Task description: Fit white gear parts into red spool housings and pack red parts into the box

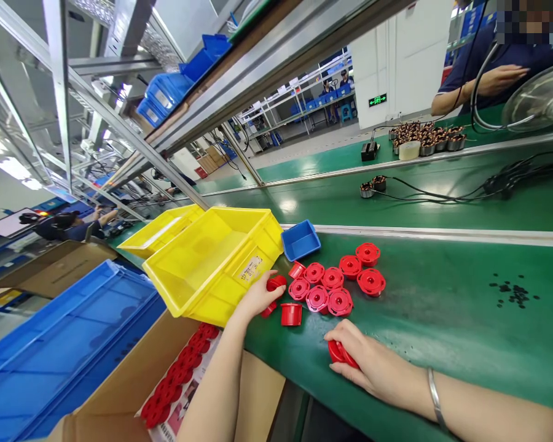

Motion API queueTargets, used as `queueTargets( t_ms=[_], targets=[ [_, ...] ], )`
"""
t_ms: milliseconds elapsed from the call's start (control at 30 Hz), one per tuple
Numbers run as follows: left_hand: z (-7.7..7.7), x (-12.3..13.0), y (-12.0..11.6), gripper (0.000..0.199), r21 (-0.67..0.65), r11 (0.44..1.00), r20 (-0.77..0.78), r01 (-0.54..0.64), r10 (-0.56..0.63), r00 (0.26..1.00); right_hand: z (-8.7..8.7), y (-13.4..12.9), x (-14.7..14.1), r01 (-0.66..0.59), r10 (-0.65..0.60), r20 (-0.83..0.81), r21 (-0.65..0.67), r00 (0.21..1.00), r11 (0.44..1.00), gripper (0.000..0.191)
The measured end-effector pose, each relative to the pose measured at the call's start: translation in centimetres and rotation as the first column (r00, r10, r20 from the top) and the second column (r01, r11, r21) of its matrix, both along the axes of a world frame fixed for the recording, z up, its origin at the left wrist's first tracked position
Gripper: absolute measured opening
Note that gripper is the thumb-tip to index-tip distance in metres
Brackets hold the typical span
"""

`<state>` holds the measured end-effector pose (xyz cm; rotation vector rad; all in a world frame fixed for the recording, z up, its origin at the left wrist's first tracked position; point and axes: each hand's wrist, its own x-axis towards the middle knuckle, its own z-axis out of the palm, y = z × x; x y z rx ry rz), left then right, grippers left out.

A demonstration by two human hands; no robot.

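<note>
Blue plastic is filling the far left, where a large crate (pixel 96 325) is lying beside a cardboard box (pixel 120 368); inside the box, rows of red parts (pixel 179 374) are resting on printed paper. Next, a yellow bin (pixel 203 264) is standing by the left end of the green bench (pixel 424 276). The left hand (pixel 257 298) is reaching past the bin's front, its fingers curling around a red flanged part (pixel 277 282); whether they are lifting it, I cannot tell. A small blue tray (pixel 300 240) is sitting beyond, and a loose group of red spools (pixel 332 279) is spreading to the right of that hand. Nearer the bench edge, the right hand (pixel 366 356) is clamping its fingers on a red piece (pixel 335 351). Small black discs (pixel 513 293) are lying scattered farther right. Both hands seem to be handling parts singly, so the step in hand is probably sorting or arranging; the next move is likely calling for a steady grip and care not to knock the neighbouring spools.
</note>
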<state>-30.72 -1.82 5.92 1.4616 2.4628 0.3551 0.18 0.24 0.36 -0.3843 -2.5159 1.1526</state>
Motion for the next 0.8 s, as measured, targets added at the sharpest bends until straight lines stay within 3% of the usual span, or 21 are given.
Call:
queueTargets(
  t_ms=[133, 300, 400, 533, 700, 800],
  targets=[
    [1.2, -0.4, 0.1, 0.035, -0.012, 1.0, 0.048, 0.001, -0.001, 0.999, 0.2, 0.0, 0.0, 0.011, -0.011, -0.003, 0.011, 1.0, 1.0, 0.027],
    [1.1, -0.5, 0.8, 0.034, 0.043, 0.999, 0.07, 0.021, -0.024, 0.997, 0.0, 0.1, 0.0, 0.0, 0.0, -0.003, -0.009, 1.0, 1.0, 0.027],
    [0.5, -0.7, 0.8, 0.047, 0.138, 0.99, 0.03, -0.034, 0.03, 0.999, -0.1, 0.1, 0.0, -0.006, 0.006, 0.002, -0.017, 1.0, 1.0, 0.027],
    [-1.0, -0.4, -0.4, 0.051, 0.337, 0.937, -0.057, -0.087, 0.112, 0.992, -0.1, 0.1, 0.1, -0.004, 0.004, -0.004, -0.022, 1.0, 1.0, 0.026],
    [-3.3, 0.9, -2.2, 0.044, 0.437, 0.897, -0.141, 0.069, -0.008, 0.99, 0.0, 0.1, 0.0, -0.011, 0.011, 0.001, -0.032, 1.0, 0.999, 0.026],
    [-3.4, 1.4, -3.2, 0.044, 0.526, 0.844, -0.19, 0.109, -0.008, 0.982, 0.0, 0.1, 0.0, -0.015, 0.015, 0.012, -0.027, 1.0, 1.0, 0.027]
  ],
)
